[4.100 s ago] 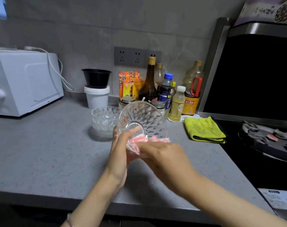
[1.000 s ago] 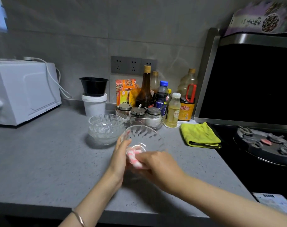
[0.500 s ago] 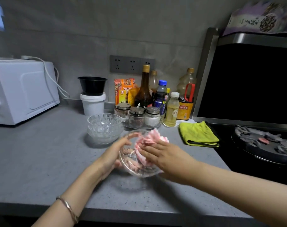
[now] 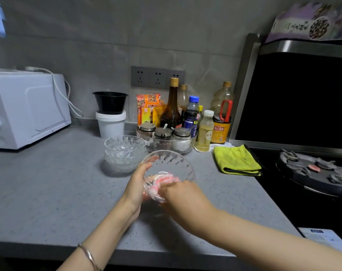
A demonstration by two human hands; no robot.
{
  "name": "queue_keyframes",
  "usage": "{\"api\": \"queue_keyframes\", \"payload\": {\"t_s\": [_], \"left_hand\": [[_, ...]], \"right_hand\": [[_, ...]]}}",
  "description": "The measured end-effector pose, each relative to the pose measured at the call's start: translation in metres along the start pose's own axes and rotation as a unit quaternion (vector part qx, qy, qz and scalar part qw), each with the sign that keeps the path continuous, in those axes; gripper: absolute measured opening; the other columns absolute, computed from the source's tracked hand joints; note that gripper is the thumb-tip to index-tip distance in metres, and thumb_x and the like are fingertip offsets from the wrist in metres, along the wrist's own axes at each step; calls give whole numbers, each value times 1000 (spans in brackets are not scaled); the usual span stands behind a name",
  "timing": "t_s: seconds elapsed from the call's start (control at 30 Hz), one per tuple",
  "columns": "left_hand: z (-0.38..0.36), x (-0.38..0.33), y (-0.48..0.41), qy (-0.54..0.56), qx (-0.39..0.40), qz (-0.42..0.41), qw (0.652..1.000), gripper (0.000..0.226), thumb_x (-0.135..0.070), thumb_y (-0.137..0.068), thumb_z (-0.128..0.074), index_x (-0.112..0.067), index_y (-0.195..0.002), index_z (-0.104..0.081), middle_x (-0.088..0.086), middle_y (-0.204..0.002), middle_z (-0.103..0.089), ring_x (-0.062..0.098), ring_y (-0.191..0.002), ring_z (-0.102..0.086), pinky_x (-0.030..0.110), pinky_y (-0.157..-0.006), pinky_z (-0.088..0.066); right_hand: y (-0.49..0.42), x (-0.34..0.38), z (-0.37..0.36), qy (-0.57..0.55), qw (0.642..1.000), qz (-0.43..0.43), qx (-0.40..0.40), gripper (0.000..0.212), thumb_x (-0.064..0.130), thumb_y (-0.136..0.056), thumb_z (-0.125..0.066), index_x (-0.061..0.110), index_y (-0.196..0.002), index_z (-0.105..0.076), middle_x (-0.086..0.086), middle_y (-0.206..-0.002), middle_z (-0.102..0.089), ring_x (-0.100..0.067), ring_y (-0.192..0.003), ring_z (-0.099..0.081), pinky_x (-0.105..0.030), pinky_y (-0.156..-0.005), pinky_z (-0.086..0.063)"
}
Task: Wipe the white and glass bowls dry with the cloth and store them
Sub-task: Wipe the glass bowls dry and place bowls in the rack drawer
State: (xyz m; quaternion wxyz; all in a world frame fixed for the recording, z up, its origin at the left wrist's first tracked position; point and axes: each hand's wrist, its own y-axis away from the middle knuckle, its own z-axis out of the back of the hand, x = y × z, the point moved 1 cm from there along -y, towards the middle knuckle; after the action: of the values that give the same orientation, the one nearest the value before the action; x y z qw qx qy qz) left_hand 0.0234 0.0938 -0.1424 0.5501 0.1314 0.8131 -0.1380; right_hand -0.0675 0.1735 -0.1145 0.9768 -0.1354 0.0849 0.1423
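Counter (image 4: 49, 192), left hand (image 4: 136, 185) grips bowl (image 4: 173, 163), right hand (image 4: 182, 196) cloth (image 4: 163, 179)

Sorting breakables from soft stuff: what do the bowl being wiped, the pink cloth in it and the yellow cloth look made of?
Bowl: probably clear glass, see-through with glinting cut facets; clear plastic is possible. Pink cloth: soft fabric, bunched and crumpled; weave too blurred to tell. Yellow cloth: likely plush microfibre, matte, folded, dark-edged.
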Motion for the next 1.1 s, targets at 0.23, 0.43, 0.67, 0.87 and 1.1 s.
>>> {"api": "queue_keyframes", "payload": {"t_s": [0.23, 0.43, 0.67, 0.87, 1.1], "left_hand": [[9, -8, 3, -49, 6, 0, 999, 30, -29, -95, -42, -35, -115, -64, -9, -125, -61, 26, -112, -61, 52, -92, -47], [12, -11, 11, -68, 26, 29, 997, 31, -32, -95, -41, -37, -118, -61, -8, -123, -63, 22, -89, -70, 35, -70, -54], [20, -21, 19, -79, 124, 30, 989, 59, -64, -85, -27, -32, -126, -54, -1, -119, -67, 17, -107, -65, 43, -100, -44], [26, -14, 24, -4, 126, -17, 992, 75, -79, -47, -70, -34, -107, -71, 2, -116, -69, 17, -110, -64, 36, -91, -53], [0, -8, 34, 116, -22, 1, 993, 43, -52, -83, -51, -20, -103, -69, 6, -105, -72, 21, -100, -68, 45, -93, -49]], "right_hand": [[-3, -10, -11, -37, 998, -18, 39, 56, 38, -96, -50, 4, -140, -40, -15, -150, -35, -33, -133, -40, -42, -99, -40], [3, 1, 14, -52, 998, -31, -21, 21, 35, -90, -58, 17, -100, -65, -7, -100, -67, -28, -91, -60, -29, -65, -29], [9, -24, 38, -587, 801, -119, -19, 24, 2, -66, -82, 14, -84, -70, -3, -81, -75, -17, -74, -71, -25, -70, -58], [18, -41, 41, -806, 561, -187, 6, 31, 0, -64, -78, 15, -89, -68, -5, -80, -73, -16, -70, -70, -26, -68, -57], [24, -38, 26, -688, 660, -241, -179, 37, 37, -65, -71, 21, -99, -67, 6, -89, -74, -4, -82, -68, -17, -72, -51]]}}
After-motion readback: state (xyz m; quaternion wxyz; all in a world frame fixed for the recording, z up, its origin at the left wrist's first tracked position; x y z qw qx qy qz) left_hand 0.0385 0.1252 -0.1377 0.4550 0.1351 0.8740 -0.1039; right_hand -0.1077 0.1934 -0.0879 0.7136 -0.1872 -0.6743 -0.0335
